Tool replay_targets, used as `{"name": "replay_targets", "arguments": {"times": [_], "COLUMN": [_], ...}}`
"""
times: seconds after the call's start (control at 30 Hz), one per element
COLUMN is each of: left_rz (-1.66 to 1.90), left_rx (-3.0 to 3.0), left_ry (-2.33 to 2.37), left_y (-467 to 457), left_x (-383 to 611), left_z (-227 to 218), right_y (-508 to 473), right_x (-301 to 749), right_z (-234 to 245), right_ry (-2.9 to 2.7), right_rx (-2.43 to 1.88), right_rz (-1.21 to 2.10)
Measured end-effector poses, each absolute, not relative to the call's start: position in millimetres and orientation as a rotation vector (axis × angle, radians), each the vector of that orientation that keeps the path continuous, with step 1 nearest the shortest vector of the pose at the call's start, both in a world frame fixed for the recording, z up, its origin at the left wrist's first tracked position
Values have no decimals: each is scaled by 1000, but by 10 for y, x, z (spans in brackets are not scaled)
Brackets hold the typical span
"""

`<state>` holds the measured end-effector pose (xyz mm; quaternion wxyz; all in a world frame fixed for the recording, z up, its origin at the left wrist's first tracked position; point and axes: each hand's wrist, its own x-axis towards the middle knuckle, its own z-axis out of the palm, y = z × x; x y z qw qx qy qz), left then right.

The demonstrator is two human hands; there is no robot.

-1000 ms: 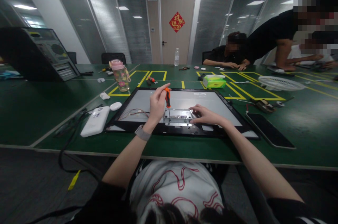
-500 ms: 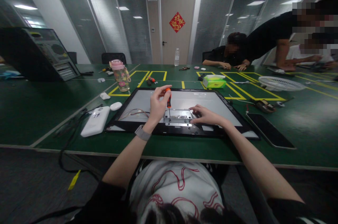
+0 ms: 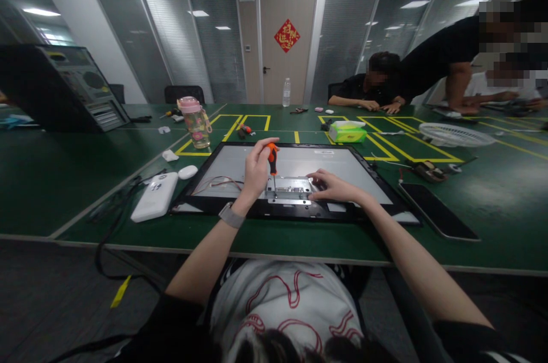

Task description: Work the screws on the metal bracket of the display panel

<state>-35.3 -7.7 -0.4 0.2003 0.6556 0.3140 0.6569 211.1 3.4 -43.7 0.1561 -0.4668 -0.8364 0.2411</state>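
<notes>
My left hand (image 3: pixel 256 173) is closed around the orange and black handle of a screwdriver (image 3: pixel 273 164). The screwdriver stands nearly upright, its thin shaft reaching down to the left part of a silver metal bracket (image 3: pixel 289 201). Connector ports show along the bracket's middle. At its right end, my right hand (image 3: pixel 333 187) grips the bracket between thumb and fingers. Beneath both hands lies a flat display panel (image 3: pixel 295 160) with a black frame, back side up. Thin wires (image 3: pixel 220 180) run across the panel left of the bracket. Fingers partly cover the screwdriver's handle top.
A white power bank (image 3: pixel 154 197) and a small white case (image 3: pixel 187 172) lie left. Behind are a pink-lidded bottle (image 3: pixel 194 123) and a green tissue pack (image 3: pixel 347 132). A phone (image 3: pixel 439 212) lies right. People (image 3: pixel 372 86) are across the table; a computer tower (image 3: pixel 64 89) stands left.
My left hand and the screwdriver handle have shifted and turned very slightly. My right hand stays where it was on the bracket.
</notes>
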Motion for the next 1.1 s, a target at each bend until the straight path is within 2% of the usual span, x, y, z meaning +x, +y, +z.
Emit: {"name": "replay_targets", "arguments": {"times": [1.1], "left_rz": [1841], "left_rx": [1880], "left_ry": [828], "left_y": [-96], "left_x": [-345], "left_z": [-17], "right_y": [54], "right_x": [2123], "right_z": [-468], "right_ry": [-2388], "right_rx": [-1323], "right_rz": [680]}}
